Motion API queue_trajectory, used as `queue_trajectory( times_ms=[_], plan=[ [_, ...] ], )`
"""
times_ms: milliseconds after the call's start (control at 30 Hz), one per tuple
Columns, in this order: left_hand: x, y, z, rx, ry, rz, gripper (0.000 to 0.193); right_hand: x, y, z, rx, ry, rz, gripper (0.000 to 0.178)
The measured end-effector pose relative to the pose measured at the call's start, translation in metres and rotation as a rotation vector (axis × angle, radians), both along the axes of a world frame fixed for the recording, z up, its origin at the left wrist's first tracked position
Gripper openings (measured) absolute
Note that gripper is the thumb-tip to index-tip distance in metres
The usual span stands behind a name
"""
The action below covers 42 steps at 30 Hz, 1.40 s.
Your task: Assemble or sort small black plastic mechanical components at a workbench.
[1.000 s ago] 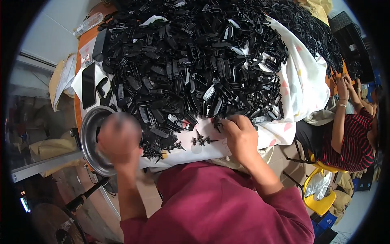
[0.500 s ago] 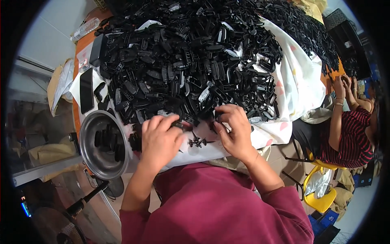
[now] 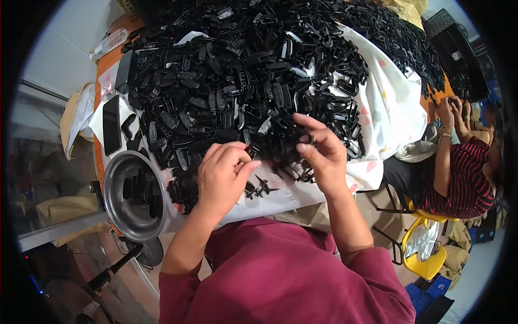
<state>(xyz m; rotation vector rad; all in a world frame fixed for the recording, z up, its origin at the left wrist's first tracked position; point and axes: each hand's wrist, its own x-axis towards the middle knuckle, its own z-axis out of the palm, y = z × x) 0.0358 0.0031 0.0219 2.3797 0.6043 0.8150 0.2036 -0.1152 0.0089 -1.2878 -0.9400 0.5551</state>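
1. Half a second before, both your hands lay low at the near edge of the heap; here your right hand (image 3: pixel 322 154) had risen a little toward the middle of the frame, while your left hand (image 3: pixel 224 175) had stayed just left of centre.
2. A full second before, your left hand was over the steel bowl (image 3: pixel 116 213) at lower left; here it had come away from it, and the bowl held a few black parts.
3. Your right hand pinched a small black plastic piece (image 3: pixel 294 141) between thumb and forefingers, right at the front edge of the pile of black plastic parts (image 3: pixel 243 70).
4. Your left hand was curled, fingertips bent in toward that piece; I cannot tell whether it gripped anything.
5. A few small loose clips (image 3: pixel 261 188) lay on the white cloth (image 3: pixel 396 116) between your wrists.
6. The held piece's shape was hard to make out against the black heap.
7. A dark phone (image 3: pixel 111 124) lay at left of the pile.
8. At the right edge, another person in a striped shirt (image 3: pixel 464 181) was partly cut off, with hands at the pile's far end.
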Motion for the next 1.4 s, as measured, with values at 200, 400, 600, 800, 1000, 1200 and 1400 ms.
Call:
queue_trajectory(
  times_ms=[200,400,600,800,1000,1200,1400],
  plan=[
    [0.009,-0.014,-0.022,-0.874,-0.303,0.122,0.013,-0.008,0.018,0.012,0.095,0.516,0.077,0.014],
    [0.002,-0.019,-0.010,-0.285,0.004,0.143,0.008,-0.001,0.015,0.016,0.136,0.688,-0.032,0.025],
    [0.009,-0.033,-0.004,0.181,0.555,0.212,0.024,-0.004,-0.001,0.013,-0.165,-0.120,-0.159,0.025],
    [0.006,-0.031,-0.009,-0.058,0.354,0.179,0.022,-0.019,-0.014,0.032,-0.141,-0.064,-0.129,0.022],
    [-0.005,-0.033,-0.005,-0.830,-0.289,-0.211,0.030,-0.038,-0.024,0.030,-0.235,0.661,0.118,0.021],
    [-0.005,-0.026,0.003,-0.289,-0.161,-0.205,0.028,-0.025,-0.025,0.039,-0.395,0.705,0.174,0.013],
    [-0.009,-0.023,0.001,-0.085,-0.107,-0.296,0.032,-0.022,-0.028,0.032,-0.580,0.801,0.210,0.014]
  ],
)
